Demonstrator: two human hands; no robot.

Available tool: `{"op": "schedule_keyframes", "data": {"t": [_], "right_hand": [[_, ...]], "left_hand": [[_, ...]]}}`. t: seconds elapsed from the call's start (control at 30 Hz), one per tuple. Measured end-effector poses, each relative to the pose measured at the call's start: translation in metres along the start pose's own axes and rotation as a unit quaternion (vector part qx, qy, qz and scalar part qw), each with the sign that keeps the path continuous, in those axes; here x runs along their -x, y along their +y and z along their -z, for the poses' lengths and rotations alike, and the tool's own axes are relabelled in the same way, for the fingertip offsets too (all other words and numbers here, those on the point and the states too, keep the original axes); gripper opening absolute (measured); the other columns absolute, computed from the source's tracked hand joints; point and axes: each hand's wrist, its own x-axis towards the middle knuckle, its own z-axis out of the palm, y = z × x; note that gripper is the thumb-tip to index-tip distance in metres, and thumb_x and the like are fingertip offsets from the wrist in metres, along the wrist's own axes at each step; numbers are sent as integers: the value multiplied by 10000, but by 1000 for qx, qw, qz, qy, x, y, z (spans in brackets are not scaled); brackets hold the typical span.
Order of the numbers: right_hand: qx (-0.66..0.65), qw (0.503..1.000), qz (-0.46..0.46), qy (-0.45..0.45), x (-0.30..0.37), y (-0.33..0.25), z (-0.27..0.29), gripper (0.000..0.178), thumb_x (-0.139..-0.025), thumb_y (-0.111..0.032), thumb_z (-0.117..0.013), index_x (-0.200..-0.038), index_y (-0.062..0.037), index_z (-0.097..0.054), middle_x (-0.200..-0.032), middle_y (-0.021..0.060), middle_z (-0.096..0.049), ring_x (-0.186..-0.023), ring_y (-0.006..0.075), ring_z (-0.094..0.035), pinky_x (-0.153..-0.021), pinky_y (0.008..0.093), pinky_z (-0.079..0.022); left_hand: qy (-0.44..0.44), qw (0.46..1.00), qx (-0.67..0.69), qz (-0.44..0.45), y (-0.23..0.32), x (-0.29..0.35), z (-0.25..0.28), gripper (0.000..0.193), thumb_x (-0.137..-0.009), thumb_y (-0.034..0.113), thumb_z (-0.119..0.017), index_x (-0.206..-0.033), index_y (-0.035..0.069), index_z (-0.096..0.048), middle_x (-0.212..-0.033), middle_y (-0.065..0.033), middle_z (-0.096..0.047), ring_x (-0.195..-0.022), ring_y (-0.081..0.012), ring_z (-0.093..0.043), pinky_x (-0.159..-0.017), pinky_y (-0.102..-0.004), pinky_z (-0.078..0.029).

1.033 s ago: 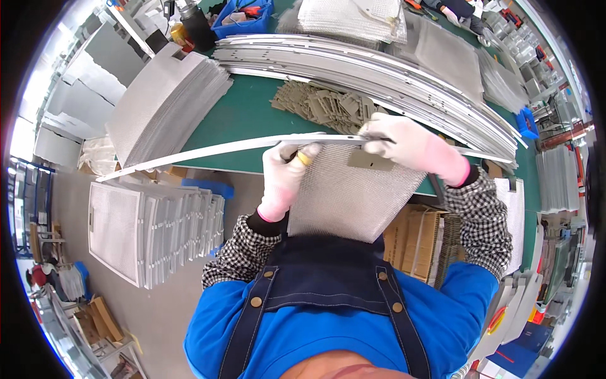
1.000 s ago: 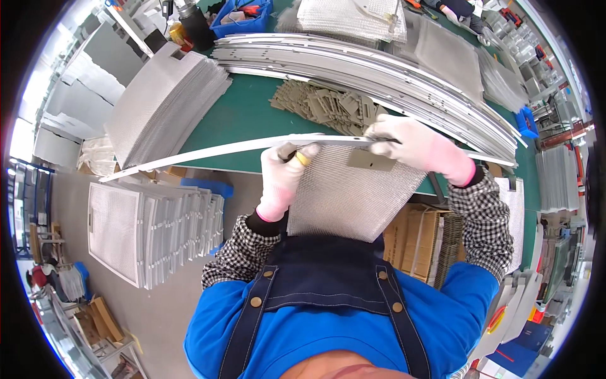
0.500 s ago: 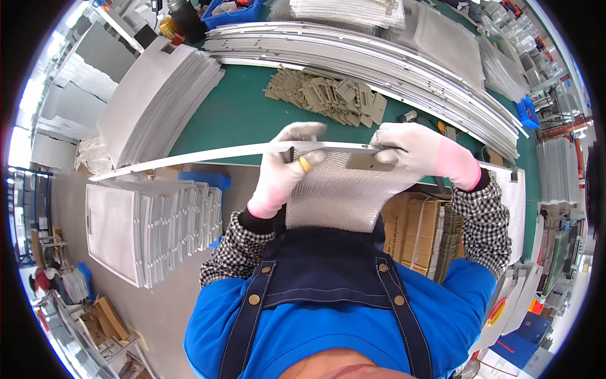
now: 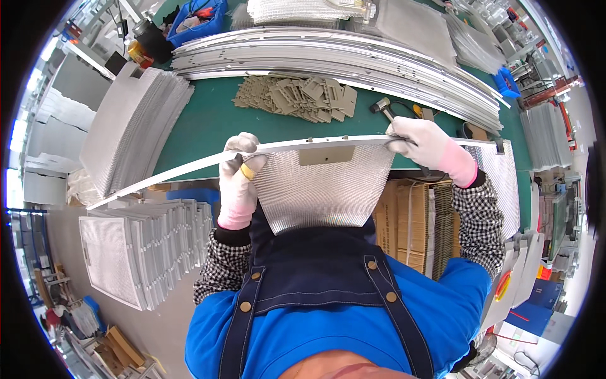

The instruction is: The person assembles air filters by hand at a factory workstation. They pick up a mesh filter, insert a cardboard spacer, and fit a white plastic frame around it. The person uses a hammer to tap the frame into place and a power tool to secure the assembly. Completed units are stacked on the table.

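A long thin white metal strip (image 4: 173, 179) spans from the lower left across in front of me to the right. Along its near side hangs a silver mesh sheet (image 4: 322, 189), with a beige plastic plate (image 4: 326, 155) at the middle of its top edge. My left hand (image 4: 238, 183), gloved in white with a yellow band on one finger, is closed around the strip by the sheet's left corner. At the right corner, my gloved right hand (image 4: 426, 144) pinches the strip and sheet edge. How far the sheet sits inside the strip cannot be seen.
On the green table (image 4: 208, 129) lie a pile of beige plates (image 4: 297, 98), a hammer (image 4: 382, 107) and a bundle of long metal strips (image 4: 328, 57). Mesh sheets (image 4: 136, 126) are stacked at left. Framed mesh panels (image 4: 142, 249) stand below, cardboard (image 4: 410, 221) under the table.
My hands have spread apart along the strip, the left one moving left and the right one right. The sheet's top edge now stretches between them, and the beige plate sits midway. The view has shifted slightly.
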Motion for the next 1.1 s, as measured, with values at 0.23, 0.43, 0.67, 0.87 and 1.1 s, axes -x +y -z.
{"op": "schedule_keyframes", "data": {"t": [0.23,0.43,0.67,0.87,1.1], "right_hand": [[29,999,-9,-31,6,0,7,309,-857,-253,-726,-1032,-32,-597,-900,195,-663,-860,361,-675,-770,426,-532],[15,990,4,-143,-14,-19,22,361,-829,-257,-730,-1061,-18,-590,-914,196,-655,-874,359,-665,-773,422,-515],[-20,986,17,-163,-1,-24,27,346,-843,-258,-711,-1049,-6,-597,-897,218,-637,-869,384,-646,-769,445,-502],[-116,989,64,-65,6,-8,1,263,-866,-210,-664,-1005,-6,-572,-788,161,-608,-735,308,-622,-699,409,-493],[-413,883,-135,178,23,-12,-87,242,-955,-192,-655,-1090,-9,-571,-816,-10,-511,-735,80,-479,-669,273,-442]], "left_hand": [[-121,776,-599,157,110,3,-25,335,-829,75,-775,-1150,21,-698,-1072,-141,-721,-925,-238,-704,-819,-335,-537],[-260,602,-750,-92,84,-32,-82,351,-747,238,-833,-1023,87,-677,-854,-98,-690,-780,-283,-672,-725,-382,-518],[-259,615,-745,11,78,-41,-78,272,-793,286,-825,-853,66,-677,-641,-122,-631,-590,-295,-650,-565,-373,-490],[-246,627,-738,29,83,-39,-84,239,-802,228,-815,-856,39,-677,-642,-132,-618,-565,-284,-626,-566,-347,-475],[-224,654,-720,65,76,-48,-72,230,-825,216,-789,-908,20,-702,-678,-160,-638,-589,-286,-649,-589,-341,-490]]}}
